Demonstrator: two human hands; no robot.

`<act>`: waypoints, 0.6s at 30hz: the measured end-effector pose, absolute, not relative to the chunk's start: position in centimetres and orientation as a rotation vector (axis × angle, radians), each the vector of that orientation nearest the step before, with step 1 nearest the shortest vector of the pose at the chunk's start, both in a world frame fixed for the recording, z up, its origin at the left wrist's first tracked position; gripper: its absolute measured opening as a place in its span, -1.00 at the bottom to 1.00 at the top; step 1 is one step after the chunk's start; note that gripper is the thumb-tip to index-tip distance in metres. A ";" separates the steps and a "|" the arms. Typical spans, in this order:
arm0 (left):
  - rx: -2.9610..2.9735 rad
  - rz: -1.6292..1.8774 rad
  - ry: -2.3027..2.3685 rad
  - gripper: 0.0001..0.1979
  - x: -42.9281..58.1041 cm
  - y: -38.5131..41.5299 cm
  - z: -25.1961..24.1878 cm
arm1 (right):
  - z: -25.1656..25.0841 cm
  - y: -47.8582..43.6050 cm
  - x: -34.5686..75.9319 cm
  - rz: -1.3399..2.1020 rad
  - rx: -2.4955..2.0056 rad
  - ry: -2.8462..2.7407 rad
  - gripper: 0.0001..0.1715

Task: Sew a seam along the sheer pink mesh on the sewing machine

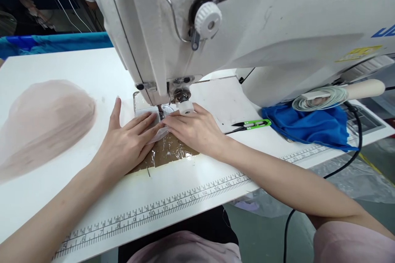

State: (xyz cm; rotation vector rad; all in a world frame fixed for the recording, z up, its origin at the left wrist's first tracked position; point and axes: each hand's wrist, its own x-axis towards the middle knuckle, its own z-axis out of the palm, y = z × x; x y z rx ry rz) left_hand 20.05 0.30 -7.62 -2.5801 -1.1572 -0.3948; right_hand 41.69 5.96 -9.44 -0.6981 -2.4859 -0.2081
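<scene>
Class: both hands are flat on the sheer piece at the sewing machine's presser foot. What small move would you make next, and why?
Probably ease the sheer fabric piece a little further under the presser foot: the left hand and right hand both press it flat, fingertips meeting just in front of the needle.

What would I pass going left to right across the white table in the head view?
Pinkish sheer fabric pile → left hand → right hand → green thread snips → blue cloth → coiled pale tape.
</scene>
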 end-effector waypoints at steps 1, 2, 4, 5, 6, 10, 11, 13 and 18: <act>-2.563 -0.420 -1.133 -0.70 20.2 0.0 -7.6 | -9.5 6.0 41.7 -0.230 -0.675 -2.481 -0.72; -2.546 -0.444 -1.115 -0.70 20.3 -0.2 -7.7 | -9.5 6.0 41.7 -0.256 -0.651 -2.480 -0.71; -2.533 -0.471 -1.110 -0.68 20.4 -0.8 -7.7 | -9.5 5.9 41.9 -0.296 -0.620 -2.490 -0.68; -2.540 -0.475 -1.119 -0.66 20.5 -1.0 -7.7 | -9.5 5.8 41.9 -0.307 -0.615 -2.502 -0.67; -2.552 -0.487 -1.127 -0.66 20.5 -1.1 -7.7 | -9.5 5.8 42.0 -0.313 -0.612 -2.512 -0.66; -2.603 -0.517 -1.140 -0.66 20.5 -1.1 -7.5 | -9.4 5.6 42.1 -0.317 -0.597 -2.504 -0.66; -2.607 -0.523 -1.136 -0.66 20.4 -1.0 -7.5 | -9.4 5.6 42.1 -0.315 -0.593 -2.506 -0.66; -2.612 -0.535 -1.120 -0.67 20.4 -0.9 -7.4 | -9.4 5.6 42.1 -0.311 -0.597 -2.519 -0.66; -2.624 -0.543 -1.119 -0.68 20.2 -0.9 -7.5 | -9.5 5.7 42.1 -0.313 -0.597 -2.518 -0.66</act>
